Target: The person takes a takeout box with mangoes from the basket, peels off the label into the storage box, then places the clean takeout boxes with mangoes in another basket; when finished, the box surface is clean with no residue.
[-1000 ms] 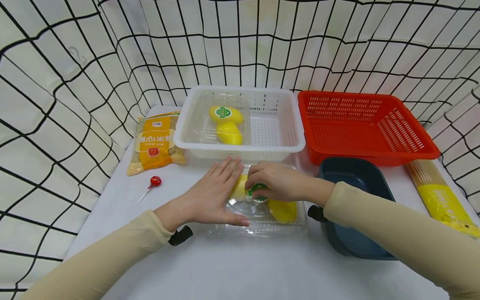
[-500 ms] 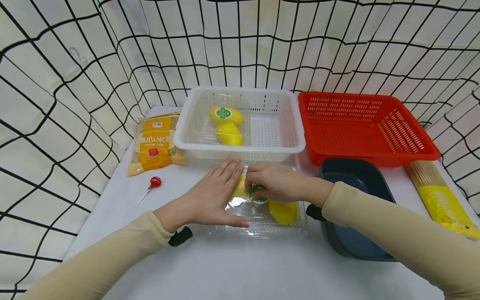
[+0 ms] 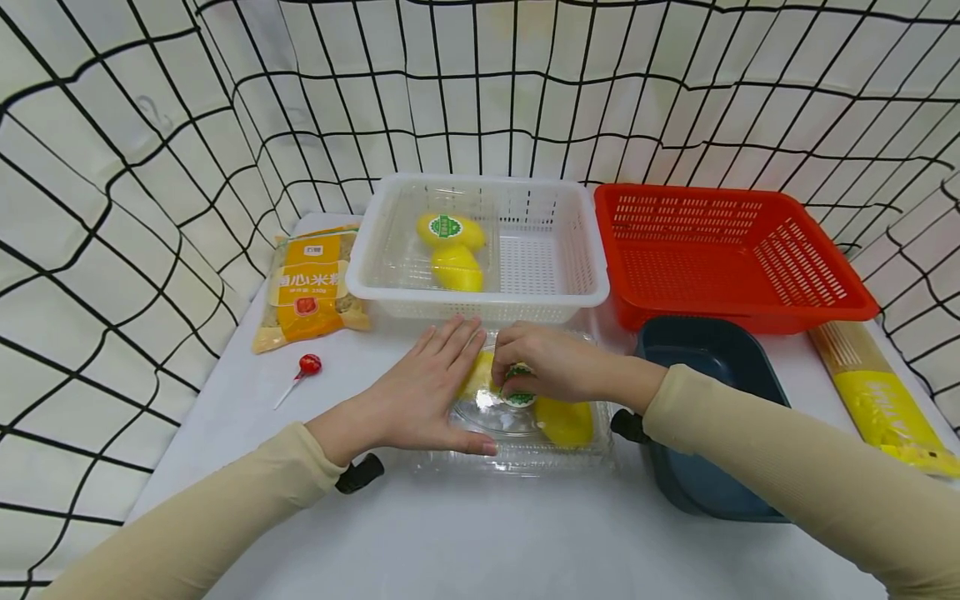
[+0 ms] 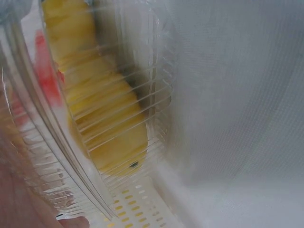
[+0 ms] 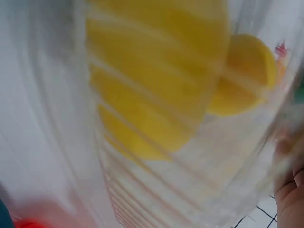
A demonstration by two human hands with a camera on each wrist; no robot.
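Note:
A clear plastic clamshell box (image 3: 517, 458) with yellow lemons (image 3: 564, 423) inside lies on the table in front of me. My left hand (image 3: 423, 396) rests flat over its left side, fingers straight and spread. My right hand (image 3: 551, 362) is over the lid with curled fingers, its thumb and fingertips at a round green-and-white sticker (image 3: 519, 399). Whether they pinch the sticker's edge is hidden. The lemons (image 4: 107, 123) show through the ribbed wall in the left wrist view. In the right wrist view, a blurred lemon (image 5: 156, 80) fills the middle, with curled fingers (image 5: 290, 190) at the right edge.
Behind stand a white basket (image 3: 480, 304) holding another clamshell of lemons (image 3: 457, 268) and a red basket (image 3: 738, 317). A dark blue bin (image 3: 720, 492) sits under the right forearm. Left are a snack bag (image 3: 311, 283) and lollipop (image 3: 309, 364); far right, a noodle pack (image 3: 877, 396).
My left hand stays in place on the box. The right thumb and fingertips shift only slightly at the sticker; the box and lemons keep their place.

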